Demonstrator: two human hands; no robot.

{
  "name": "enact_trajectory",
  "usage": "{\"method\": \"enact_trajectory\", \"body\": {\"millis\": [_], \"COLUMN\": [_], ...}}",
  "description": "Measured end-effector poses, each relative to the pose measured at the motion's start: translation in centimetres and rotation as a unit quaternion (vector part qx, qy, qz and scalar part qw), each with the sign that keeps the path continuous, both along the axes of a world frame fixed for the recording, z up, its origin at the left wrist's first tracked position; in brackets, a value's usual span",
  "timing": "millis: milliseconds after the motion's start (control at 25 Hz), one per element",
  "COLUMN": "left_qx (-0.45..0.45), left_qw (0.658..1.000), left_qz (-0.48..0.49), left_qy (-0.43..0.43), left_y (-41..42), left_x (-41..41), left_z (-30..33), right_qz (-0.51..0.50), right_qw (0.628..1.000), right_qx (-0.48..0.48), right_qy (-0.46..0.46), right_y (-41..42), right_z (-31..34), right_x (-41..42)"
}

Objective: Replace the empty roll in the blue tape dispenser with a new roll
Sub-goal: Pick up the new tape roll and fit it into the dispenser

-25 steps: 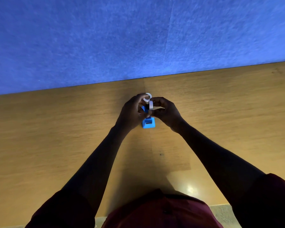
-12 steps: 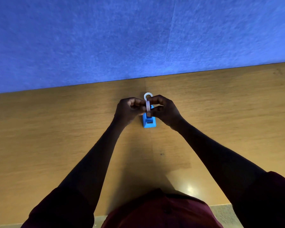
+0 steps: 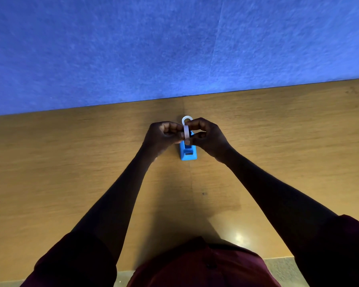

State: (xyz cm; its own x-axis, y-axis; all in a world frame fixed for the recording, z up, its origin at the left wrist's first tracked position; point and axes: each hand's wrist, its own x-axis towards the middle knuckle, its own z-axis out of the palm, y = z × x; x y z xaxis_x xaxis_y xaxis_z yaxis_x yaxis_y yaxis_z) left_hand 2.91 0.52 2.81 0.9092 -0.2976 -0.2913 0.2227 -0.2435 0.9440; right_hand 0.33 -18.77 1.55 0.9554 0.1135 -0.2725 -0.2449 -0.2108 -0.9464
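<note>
The blue tape dispenser (image 3: 187,153) stands on the wooden table (image 3: 71,162), its cutter end toward me. Just above its far end, a white roll (image 3: 186,132) is held edge-on between my left hand (image 3: 164,136) and my right hand (image 3: 207,136); both pinch it from either side. A second white ring (image 3: 186,119) lies flat on the table just behind the hands. Whether the held ring is a full roll or an empty core is too small to tell. The dispenser's far part is hidden by my fingers.
A blue felt wall (image 3: 174,48) rises directly behind the table's far edge. The table's near edge runs just in front of my body, with grey floor (image 3: 282,270) below. A small dark speck (image 3: 203,193) marks the wood between my forearms.
My left hand drew back from the dispenser to the left and now pinches the roll. The roll sits slightly lower, over the dispenser. The ring behind stayed put.
</note>
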Motion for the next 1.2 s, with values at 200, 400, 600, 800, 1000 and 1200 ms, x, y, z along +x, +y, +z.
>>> {"method": "enact_trajectory", "body": {"millis": [200,400,600,800,1000,1200], "left_qx": [0.006,0.157,0.308,0.333,0.356,0.366], "left_qw": [1.0,0.981,0.898,0.878,0.877,0.878], "left_qz": [-0.015,-0.085,-0.155,-0.13,-0.13,-0.139], "left_qy": [0.003,-0.078,-0.272,-0.317,-0.296,-0.275], "left_y": [0.2,0.8,-0.6,-1.2,-0.9,-1.1], "left_x": [0.2,1.4,0.7,0.7,0.9,0.8], "left_z": [0.0,0.7,0.4,-0.3,-1.4,-2.4], "right_qz": [0.002,-0.016,-0.019,-0.014,-0.031,-0.068], "right_qw": [1.0,1.0,0.999,0.999,0.996,0.984], "right_qx": [0.002,-0.017,-0.03,-0.036,-0.081,-0.14], "right_qy": [0.0,0.013,0.011,0.003,0.007,0.088], "right_y": [0.0,-0.1,-0.3,-0.6,-1.2,-2.6], "right_z": [0.1,0.1,0.1,-0.4,-1.9,-4.6], "right_x": [0.0,-0.1,0.0,0.0,0.1,-0.7]}}
